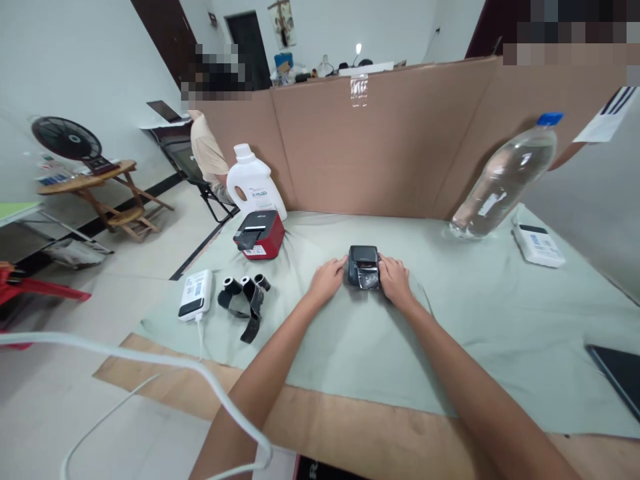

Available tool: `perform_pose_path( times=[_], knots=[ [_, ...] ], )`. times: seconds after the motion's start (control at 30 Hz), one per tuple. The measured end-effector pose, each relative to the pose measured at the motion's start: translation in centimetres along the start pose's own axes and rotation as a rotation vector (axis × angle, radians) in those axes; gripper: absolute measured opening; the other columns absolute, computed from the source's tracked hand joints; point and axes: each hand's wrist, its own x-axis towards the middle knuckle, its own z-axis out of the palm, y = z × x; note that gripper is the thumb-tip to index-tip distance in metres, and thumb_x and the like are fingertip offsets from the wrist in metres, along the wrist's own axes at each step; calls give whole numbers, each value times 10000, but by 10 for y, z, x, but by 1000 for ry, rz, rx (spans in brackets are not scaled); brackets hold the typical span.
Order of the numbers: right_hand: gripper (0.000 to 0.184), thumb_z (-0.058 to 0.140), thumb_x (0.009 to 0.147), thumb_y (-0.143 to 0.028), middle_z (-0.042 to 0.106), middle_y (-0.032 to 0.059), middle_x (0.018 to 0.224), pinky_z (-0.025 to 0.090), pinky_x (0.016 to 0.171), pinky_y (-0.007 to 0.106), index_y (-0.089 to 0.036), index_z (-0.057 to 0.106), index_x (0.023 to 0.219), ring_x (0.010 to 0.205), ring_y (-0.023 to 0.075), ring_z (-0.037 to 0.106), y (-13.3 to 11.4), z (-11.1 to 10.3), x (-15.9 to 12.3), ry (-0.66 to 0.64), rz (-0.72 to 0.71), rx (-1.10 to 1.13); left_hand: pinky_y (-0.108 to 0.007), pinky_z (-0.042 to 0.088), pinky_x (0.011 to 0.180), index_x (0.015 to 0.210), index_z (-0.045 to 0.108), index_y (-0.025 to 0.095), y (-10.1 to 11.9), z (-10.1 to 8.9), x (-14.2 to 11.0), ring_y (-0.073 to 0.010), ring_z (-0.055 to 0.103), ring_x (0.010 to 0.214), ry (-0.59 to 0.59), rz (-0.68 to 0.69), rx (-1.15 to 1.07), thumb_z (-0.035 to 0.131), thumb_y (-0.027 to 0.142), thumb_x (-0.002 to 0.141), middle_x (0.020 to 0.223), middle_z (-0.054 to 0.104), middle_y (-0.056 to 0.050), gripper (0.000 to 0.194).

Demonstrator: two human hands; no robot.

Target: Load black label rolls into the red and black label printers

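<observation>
A small black portable printer (pixel 363 267) sits on the pale green cloth (pixel 380 347), with a glossy dark strip hanging from its front. My left hand (pixel 327 279) grips the printer's left side, fingers against its edge. On the opposite side my right hand (pixel 395 277) holds it the same way, so it lies between both hands. To the left are several small rolls with black strips (pixel 246 300) partly unwound. Behind them stands a red and black printer (pixel 261 235), a dark strip coming out of its front.
A white jug (pixel 254 180) and a leaning clear bottle (pixel 507 180) stand by the cardboard screen (pixel 370 147). White power banks lie left (pixel 196 293) and right (pixel 539 245). A white cable (pixel 200 367) crosses the lower left. A dark tablet-like slab (pixel 617 377) lies right. People are beyond.
</observation>
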Motion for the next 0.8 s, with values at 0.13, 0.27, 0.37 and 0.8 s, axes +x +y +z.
perform_pose_path(
  times=[0.13, 0.27, 0.37, 0.8],
  knots=[
    [558, 233, 1062, -347, 687, 127, 1320, 386, 957, 424, -183, 613, 1436, 1180, 296, 535, 1, 3, -1, 13, -32, -30, -320, 440, 1000, 1522, 541, 279, -2, 14, 5, -219, 624, 1143, 20, -31, -31, 380, 142, 985, 1154, 708, -58, 577],
    [561, 221, 1067, -333, 680, 134, 1326, 376, 944, 423, -168, 601, 1445, 1174, 299, 532, -1, 4, -1, 16, -38, -56, -333, 424, 969, 1497, 571, 287, -2, 19, 2, -216, 637, 1063, 23, -61, -20, 384, 132, 966, 1055, 706, -47, 585],
    [565, 216, 1067, -325, 672, 137, 1338, 373, 949, 428, -153, 592, 1452, 1175, 301, 535, -3, 4, -2, 4, -23, -53, -342, 410, 960, 1469, 600, 302, 0, 17, 3, -217, 635, 1061, 27, -90, 18, 383, 131, 965, 1033, 702, -43, 575],
    [548, 225, 1071, -310, 674, 138, 1341, 369, 967, 419, -169, 599, 1446, 1199, 304, 530, -6, 6, 0, 2, 10, -72, -355, 401, 972, 1437, 631, 304, 7, 17, 1, -231, 641, 1095, 60, -119, 67, 403, 133, 970, 1072, 705, -56, 548]
  ],
)
